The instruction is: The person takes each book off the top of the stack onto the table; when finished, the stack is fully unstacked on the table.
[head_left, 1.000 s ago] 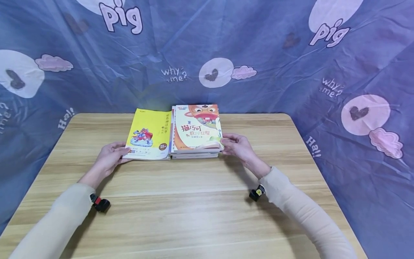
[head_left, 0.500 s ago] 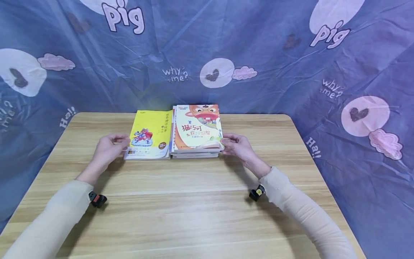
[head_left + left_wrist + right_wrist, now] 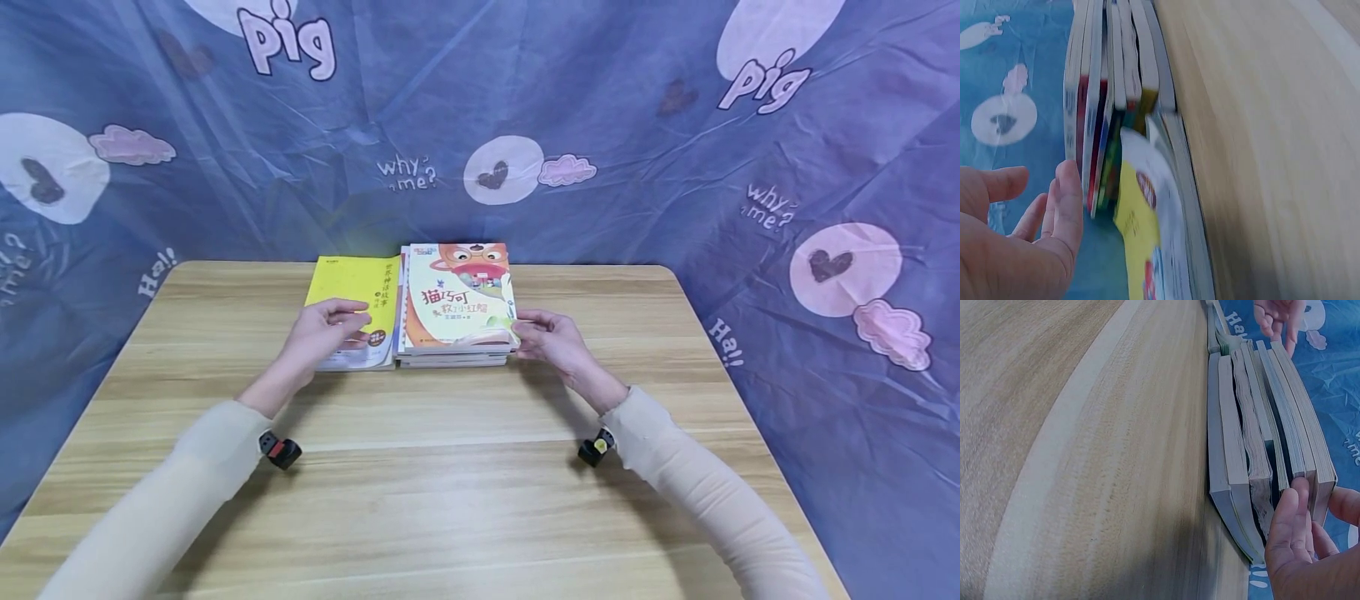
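Blue printed cloth (image 3: pixel 360 208) hangs behind a wood-grain worktop (image 3: pixel 420 483), and the books lie near the middle of its far edge. From where I stand, the left hand (image 3: pixel 326 329) is over the lower part of the yellow book (image 3: pixel 337 279), fingers slightly bent, thumb apart from them, grasping nothing; whether a fingertip brushes anything I can't tell. Just right of that book sits the stack of books (image 3: pixel 453 361), topped by a white-covered book (image 3: pixel 447 332). On the side toward the worktop's right edge, the right hand (image 3: pixel 552 337) grips the upper books, thumb at the top cover, fingers against the side. Across the cloth I read "Ha!!", "pig" and "why me?"; the yellow cover says 世界神话故事, the white one 猫巧可.
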The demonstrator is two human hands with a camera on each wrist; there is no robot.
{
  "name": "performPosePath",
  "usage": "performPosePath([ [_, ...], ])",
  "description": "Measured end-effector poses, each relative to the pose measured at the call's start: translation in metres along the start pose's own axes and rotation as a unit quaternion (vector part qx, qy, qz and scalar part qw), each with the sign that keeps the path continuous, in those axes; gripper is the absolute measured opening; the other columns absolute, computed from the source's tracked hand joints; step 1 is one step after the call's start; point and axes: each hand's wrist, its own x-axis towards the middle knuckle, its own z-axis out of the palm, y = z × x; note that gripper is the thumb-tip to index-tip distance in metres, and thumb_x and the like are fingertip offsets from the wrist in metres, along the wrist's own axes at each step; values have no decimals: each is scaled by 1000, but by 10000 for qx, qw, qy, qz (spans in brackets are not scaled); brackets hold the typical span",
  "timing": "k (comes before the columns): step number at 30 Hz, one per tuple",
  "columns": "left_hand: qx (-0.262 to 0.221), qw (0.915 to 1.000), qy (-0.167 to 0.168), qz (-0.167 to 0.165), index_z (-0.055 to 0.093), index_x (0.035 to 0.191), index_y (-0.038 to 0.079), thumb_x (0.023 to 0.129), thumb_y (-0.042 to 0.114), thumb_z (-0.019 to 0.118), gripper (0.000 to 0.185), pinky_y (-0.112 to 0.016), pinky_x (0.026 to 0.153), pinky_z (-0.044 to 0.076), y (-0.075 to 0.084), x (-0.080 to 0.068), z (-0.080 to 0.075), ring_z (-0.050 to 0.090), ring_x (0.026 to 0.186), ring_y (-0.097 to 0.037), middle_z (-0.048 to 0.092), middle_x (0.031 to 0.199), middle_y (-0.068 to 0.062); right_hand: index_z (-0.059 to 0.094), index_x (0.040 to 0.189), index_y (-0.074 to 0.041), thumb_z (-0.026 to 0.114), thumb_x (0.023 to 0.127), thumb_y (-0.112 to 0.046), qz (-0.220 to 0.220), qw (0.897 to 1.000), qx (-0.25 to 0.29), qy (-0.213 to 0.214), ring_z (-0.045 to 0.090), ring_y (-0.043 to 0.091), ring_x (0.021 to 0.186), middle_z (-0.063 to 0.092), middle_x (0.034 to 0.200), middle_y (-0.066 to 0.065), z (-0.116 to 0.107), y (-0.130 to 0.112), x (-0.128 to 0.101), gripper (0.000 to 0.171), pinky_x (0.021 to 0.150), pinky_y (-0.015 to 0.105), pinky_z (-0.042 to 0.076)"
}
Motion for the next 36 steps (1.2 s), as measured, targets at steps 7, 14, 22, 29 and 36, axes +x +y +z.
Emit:
performPosePath([
  [7, -128, 9998, -171, -25, 54, 149, -2, 106, 18, 66, 49, -24, 83, 67, 3, 6, 27, 74, 84, -6, 66, 138, -31, 51, 149, 6, 66, 103, -6, 23, 10000, 12, 19, 69, 7, 69, 72, 94, -8, 0, 1, 0, 50, 73, 22, 67],
  [14, -119, 9993, -344, -104, 52, 151, 0, 107, 19, 64, 49, -24, 87, 67, 7, 10, 40, 74, 97, -13, 64, 140, -29, 52, 149, 5, 66, 103, -6, 40, 10000, -1, 68, 72, 6, 73, 71, 99, -6, 0, 1, -1, 49, 73, 22, 67],
  [22, -136, 9976, -512, -439, 45, 157, 3, 107, 19, 63, 55, -31, 99, 65, 12, 13, 44, 69, 123, -28, 61, 146, -24, 51, 149, 7, 66, 103, -6, -28, 10000, -24, 76, 70, 6, 70, 71, 97, -8, -1, 2, -2, 50, 73, 21, 67],
  [29, -535, 9944, -609, -677, 45, 155, -2, 107, 21, 64, 57, -21, 93, 65, 14, 17, 49, 70, 104, -10, 58, 148, -23, 51, 149, 7, 65, 103, -6, -69, 9999, -80, 118, 70, 5, 70, 71, 96, -8, -1, 2, -1, 49, 73, 21, 67],
  [36, -1505, 9831, -808, -654, 34, 161, 2, 104, 9, 65, 65, -25, 84, 68, 15, 19, 60, 71, 96, -9, 59, 133, -13, 52, 149, 6, 65, 103, -6, -50, 9998, -120, 119, 70, 6, 71, 71, 98, -6, 0, 3, 1, 49, 73, 21, 67],
])
